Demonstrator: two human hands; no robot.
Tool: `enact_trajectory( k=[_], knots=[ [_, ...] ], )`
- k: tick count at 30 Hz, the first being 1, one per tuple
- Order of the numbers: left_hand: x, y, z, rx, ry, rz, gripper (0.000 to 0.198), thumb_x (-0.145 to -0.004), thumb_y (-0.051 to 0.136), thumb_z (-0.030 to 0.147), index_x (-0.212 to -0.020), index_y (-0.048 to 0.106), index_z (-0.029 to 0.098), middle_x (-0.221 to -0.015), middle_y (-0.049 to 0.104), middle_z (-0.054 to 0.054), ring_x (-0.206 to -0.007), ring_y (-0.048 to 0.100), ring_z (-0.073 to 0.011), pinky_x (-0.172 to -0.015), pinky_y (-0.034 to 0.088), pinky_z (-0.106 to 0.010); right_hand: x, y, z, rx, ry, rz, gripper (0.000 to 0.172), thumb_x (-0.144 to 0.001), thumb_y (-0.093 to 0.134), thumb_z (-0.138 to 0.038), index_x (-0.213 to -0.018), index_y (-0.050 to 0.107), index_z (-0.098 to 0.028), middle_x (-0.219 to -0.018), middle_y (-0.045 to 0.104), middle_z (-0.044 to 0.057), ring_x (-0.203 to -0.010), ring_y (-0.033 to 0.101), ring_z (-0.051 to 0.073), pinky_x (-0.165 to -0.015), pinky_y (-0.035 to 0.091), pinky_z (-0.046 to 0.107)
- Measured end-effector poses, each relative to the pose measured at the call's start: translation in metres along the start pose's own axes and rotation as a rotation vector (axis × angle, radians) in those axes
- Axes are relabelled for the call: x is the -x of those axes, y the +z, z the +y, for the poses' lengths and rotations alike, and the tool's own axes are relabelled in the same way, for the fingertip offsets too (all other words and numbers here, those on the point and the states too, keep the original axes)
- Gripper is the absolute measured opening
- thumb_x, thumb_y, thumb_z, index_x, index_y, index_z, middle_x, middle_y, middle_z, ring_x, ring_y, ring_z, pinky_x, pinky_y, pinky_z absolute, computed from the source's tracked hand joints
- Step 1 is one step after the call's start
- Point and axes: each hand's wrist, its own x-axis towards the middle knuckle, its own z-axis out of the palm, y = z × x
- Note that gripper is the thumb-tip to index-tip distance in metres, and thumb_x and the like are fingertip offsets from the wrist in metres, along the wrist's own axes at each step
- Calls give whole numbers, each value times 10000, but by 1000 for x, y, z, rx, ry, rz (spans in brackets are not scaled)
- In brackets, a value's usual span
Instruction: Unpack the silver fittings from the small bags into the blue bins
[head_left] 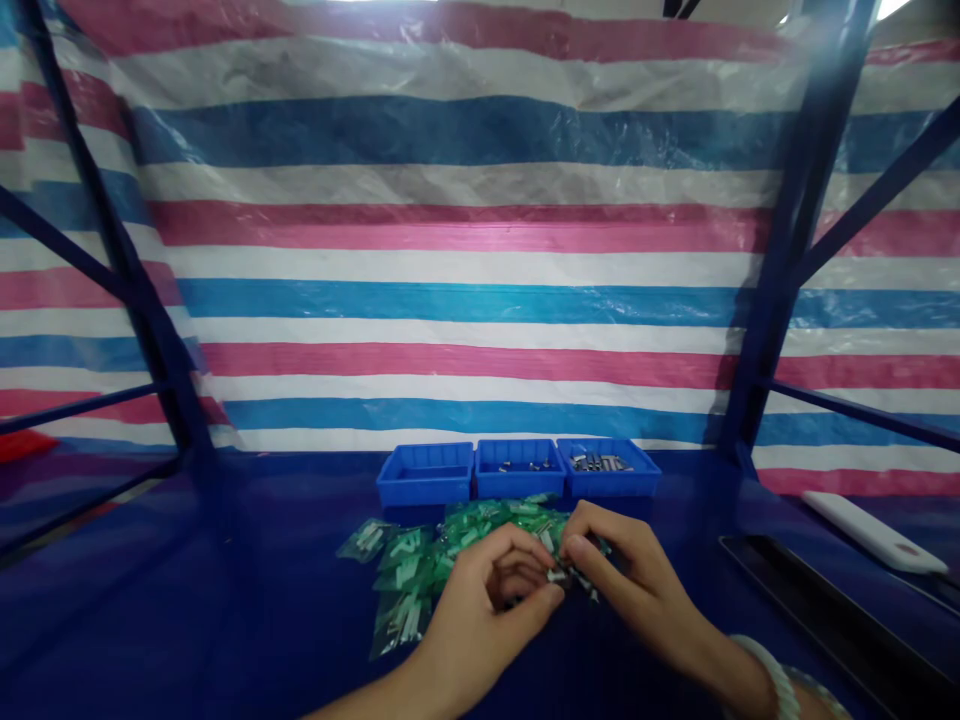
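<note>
My left hand is closed, thumb and fingertips pinching a small pale metal piece that looks like a screw. Close beside it, my right hand curls its thumb and forefinger together on small dark and silvery metal parts; their exact kind is too small to make out. Just behind and to the left of both hands lies a heap of green-tinted clear plastic bags, with small pale parts inside. Part of that heap is hidden by my hands.
Three blue bins stand in a row behind the heap: the left bin, the middle bin with a few small metal parts, the right bin with several metal pieces. At right lie a long black object and a white device.
</note>
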Motion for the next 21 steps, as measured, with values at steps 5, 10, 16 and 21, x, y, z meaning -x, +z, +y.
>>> enact_trajectory(
  k=[5, 10, 16, 21],
  knots=[
    [-3, -1, -2, 132, -96, 17, 199, -718, 743, 288, -795, 595, 179, -683, 629, 22, -625, 580, -103, -609, 444, -208, -3, -8, -7, 59, -161, -62, 44, -845, 592, -198, -882, 617, -198, -786, 605, 18, -705, 541, 151, -640, 426, 274],
    [-4, -3, -6, 142, -150, 44, 238, -721, 753, 300, -797, 567, 171, -645, 641, 26, -581, 576, -92, -598, 432, -196, -5, -7, -4, 137, -292, -96, 129, -826, 568, -94, -889, 604, -202, -791, 631, 14, -754, 557, 156, -711, 436, 297],
    [0, -2, -7, -56, 74, 188, 95, -719, 690, 143, -765, 615, 176, -740, 654, -4, -662, 608, -130, -627, 486, -221, -3, -4, 0, 168, -243, -63, 92, -826, 558, -94, -830, 579, -183, -766, 588, 12, -726, 529, 145, -647, 411, 258],
    [2, -2, -9, -279, 256, 245, 114, -749, 635, 113, -830, 639, 193, -732, 623, -4, -691, 619, -155, -660, 508, -255, -2, 3, 2, 40, -99, -70, 74, -850, 553, -161, -781, 572, -180, -710, 533, -12, -627, 474, 118, -571, 368, 230]
  ],
)
